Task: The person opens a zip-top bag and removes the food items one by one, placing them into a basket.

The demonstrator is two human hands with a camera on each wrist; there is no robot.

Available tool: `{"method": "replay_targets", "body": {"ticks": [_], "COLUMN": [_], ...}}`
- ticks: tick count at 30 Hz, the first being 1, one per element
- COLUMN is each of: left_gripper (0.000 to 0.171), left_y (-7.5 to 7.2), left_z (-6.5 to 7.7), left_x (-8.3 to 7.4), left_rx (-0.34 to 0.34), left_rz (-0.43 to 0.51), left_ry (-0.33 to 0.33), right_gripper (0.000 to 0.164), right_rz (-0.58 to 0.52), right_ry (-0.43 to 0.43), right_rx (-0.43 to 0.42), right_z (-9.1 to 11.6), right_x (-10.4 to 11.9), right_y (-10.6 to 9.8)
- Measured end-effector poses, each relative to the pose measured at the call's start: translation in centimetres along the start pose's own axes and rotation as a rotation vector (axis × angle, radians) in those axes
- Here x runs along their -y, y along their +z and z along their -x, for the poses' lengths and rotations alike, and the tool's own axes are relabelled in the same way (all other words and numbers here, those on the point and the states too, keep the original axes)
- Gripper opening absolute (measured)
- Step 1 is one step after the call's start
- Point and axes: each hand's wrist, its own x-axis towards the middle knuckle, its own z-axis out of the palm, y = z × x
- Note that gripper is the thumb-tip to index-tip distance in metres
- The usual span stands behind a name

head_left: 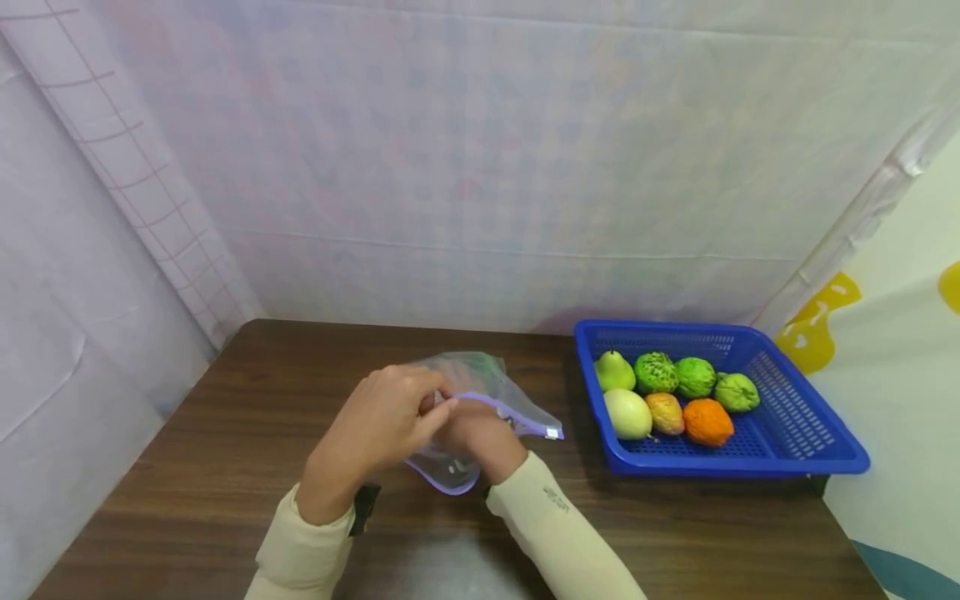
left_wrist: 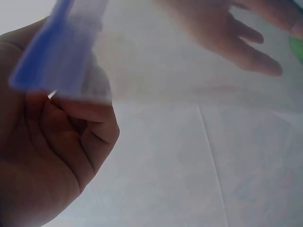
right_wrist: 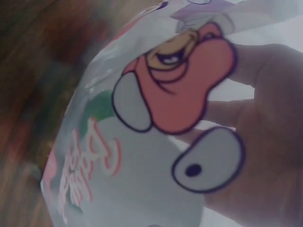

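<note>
A clear zip bag (head_left: 468,375) with a purple rim lies over the middle of the table, its white slider (head_left: 553,432) at the right end. My left hand (head_left: 382,417) pinches the rim between thumb and curled fingers; the left wrist view shows that hand (left_wrist: 61,146) at the blue-purple strip (left_wrist: 40,52). My right hand (head_left: 480,429) reaches through the mouth into the bag. Through the plastic, its fingers (left_wrist: 251,56) look extended and spread, with a green patch (left_wrist: 297,47) near them. Cartoon print (right_wrist: 180,90) on the bag partly covers the right hand (right_wrist: 265,127).
A blue plastic basket (head_left: 750,467) stands at the right of the brown wooden table (head_left: 247,400). It holds a pear (head_left: 615,372), an orange wrinkled fruit (head_left: 708,422) and several green and yellow fruits. Pale patterned sheets (head_left: 465,167) hang behind and at the sides.
</note>
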Motion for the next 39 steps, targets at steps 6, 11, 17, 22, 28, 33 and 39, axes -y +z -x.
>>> {"method": "replay_targets", "body": {"ticks": [6, 11, 17, 22, 28, 33, 39], "left_gripper": [0.010, 0.008, 0.007, 0.006, 0.006, 0.007, 0.008], "left_y": [0.0, 0.0, 0.0, -0.1, -0.1, 0.0, 0.0], "left_z": [0.0, 0.1, 0.0, 0.0, 0.0, -0.2, -0.1], "left_x": [-0.1, -0.2, -0.2, -0.3, -0.2, 0.0, 0.0], "left_rx": [0.002, 0.013, 0.007, 0.007, 0.022, 0.020, 0.025], "left_rz": [-0.008, -0.008, -0.010, -0.005, 0.010, 0.011, 0.012], "left_ry": [-0.002, -0.012, -0.005, -0.012, -0.012, 0.000, -0.009], "right_gripper": [0.014, 0.009, 0.013, 0.016, 0.021, 0.026, 0.011], "right_rz": [-0.133, -0.022, -0.141, 0.003, -0.012, 0.014, -0.107], "right_ry": [0.101, 0.108, 0.167, 0.142, 0.136, 0.109, -0.021], "right_rx": [0.101, 0.028, 0.083, -0.179, -0.290, -0.342, -0.478], "right_z": [0.3, -0.2, -0.8, -3.2, -4.0, -4.1, -3.9], "right_x": [-0.4, -1.2, -2.1, -3.9, -4.7, -4.8, -5.1], "right_y": [0.4, 1.2, 2.6, 5.4, 6.7, 6.7, 8.0]}}
